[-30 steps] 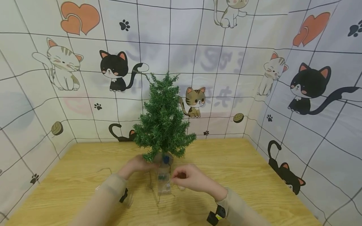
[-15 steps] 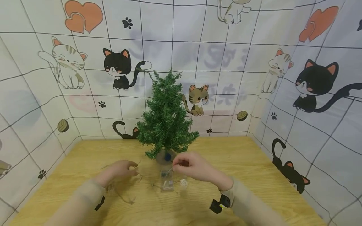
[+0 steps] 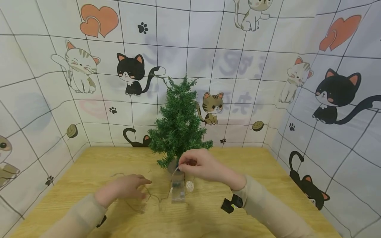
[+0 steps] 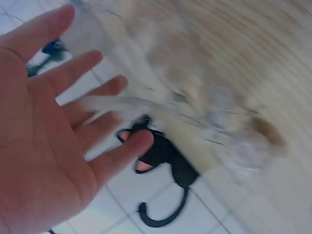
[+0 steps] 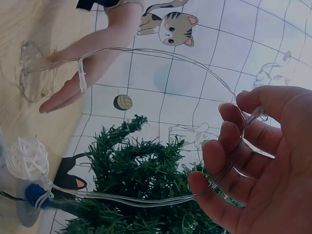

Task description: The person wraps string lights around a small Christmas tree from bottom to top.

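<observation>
My right hand (image 3: 202,165) is raised in front of a small green artificial Christmas tree (image 3: 180,122). Its thumb and fingers pinch the clear wire of a string light (image 5: 131,49), which arcs across the right wrist view and passes over the curled fingers. A white woven ball (image 5: 28,158) hangs on this string. Lower and to the left, my left hand (image 3: 123,188) hovers over the table with fingers spread, gripping nothing; the left wrist view shows its bare palm (image 4: 44,131). More thin wire lies under and beside it, blurred in that view.
A clear box-like piece (image 3: 178,195) lies in front of the tree's round base (image 3: 172,167), its contents unclear. The wooden table (image 3: 238,198) ends at a cat-printed cloth wall (image 3: 238,66) on the back and both sides.
My left hand has drawn away from the tree base toward the left and front, opening out. The right hand has risen with the wire, and the white woven ball has come into plain sight.
</observation>
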`<action>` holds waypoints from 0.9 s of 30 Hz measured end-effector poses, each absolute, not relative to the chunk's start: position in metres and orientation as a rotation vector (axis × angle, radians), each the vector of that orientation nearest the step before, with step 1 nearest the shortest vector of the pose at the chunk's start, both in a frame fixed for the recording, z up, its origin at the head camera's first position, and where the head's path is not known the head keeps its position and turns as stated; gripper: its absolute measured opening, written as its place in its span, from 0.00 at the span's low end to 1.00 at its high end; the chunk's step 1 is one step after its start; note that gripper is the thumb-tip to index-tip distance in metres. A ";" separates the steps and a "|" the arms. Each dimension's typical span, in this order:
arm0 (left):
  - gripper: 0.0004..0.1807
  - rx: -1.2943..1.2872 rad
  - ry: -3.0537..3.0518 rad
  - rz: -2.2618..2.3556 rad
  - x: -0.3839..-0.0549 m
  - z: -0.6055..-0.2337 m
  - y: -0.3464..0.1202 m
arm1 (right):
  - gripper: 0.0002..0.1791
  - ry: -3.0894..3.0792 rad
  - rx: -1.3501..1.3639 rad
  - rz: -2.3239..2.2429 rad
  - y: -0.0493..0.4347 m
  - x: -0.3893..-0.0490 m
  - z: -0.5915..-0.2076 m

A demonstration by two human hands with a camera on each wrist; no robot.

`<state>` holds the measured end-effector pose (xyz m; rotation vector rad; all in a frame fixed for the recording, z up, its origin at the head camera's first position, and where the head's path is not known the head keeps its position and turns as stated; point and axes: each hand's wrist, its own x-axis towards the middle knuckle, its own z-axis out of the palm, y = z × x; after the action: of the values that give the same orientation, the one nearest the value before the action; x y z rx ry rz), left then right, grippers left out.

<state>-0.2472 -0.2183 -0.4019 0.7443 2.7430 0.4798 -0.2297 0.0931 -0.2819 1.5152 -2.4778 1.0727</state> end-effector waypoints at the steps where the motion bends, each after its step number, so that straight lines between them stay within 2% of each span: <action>1: 0.31 0.805 2.691 0.528 -0.245 -0.399 -0.215 | 0.04 -2.468 1.520 1.056 0.093 -0.230 -0.280; 4: 0.33 0.935 2.480 0.734 -0.241 -0.392 -0.204 | 0.03 -2.440 1.538 1.005 0.094 -0.233 -0.276; 8: 0.34 0.972 2.184 1.006 -0.237 -0.386 -0.192 | 0.04 -2.427 1.547 0.943 0.095 -0.235 -0.271; 17: 0.14 0.969 1.961 1.195 -0.234 -0.371 -0.187 | 0.04 -2.417 1.517 0.961 0.101 -0.244 -0.271; 22: 0.11 1.010 1.993 1.217 -0.234 -0.353 -0.204 | 0.04 -2.457 1.487 0.997 0.104 -0.249 -0.274; 27: 0.10 1.018 2.151 1.129 -0.235 -0.319 -0.226 | 0.05 -2.458 1.485 1.060 0.107 -0.252 -0.271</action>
<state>-0.2350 -0.2255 -0.3191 1.0178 2.1515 1.1294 -0.2522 0.1073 -0.2710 1.4847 -2.4582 1.0598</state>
